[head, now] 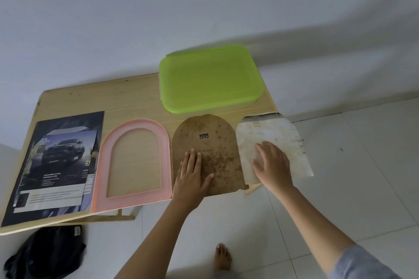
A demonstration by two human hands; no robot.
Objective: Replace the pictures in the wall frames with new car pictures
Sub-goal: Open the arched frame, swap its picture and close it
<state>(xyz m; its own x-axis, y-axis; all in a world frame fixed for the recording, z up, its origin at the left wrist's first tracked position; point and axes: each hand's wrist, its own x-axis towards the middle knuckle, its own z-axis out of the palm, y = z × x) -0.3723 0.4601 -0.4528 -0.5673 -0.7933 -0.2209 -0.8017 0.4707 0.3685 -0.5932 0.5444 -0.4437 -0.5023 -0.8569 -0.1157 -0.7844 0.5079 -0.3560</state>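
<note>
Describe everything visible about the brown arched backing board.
The backing board is a flat brown panel, fibreboard by its look, arched at the far end and straight at the near end. Its face is stained and mottled, and a small metal hanger sits near the arch. It lies flat on the table, between the pink frame and the old paper, its near edge overhanging. The left hand presses flat on it.
</note>
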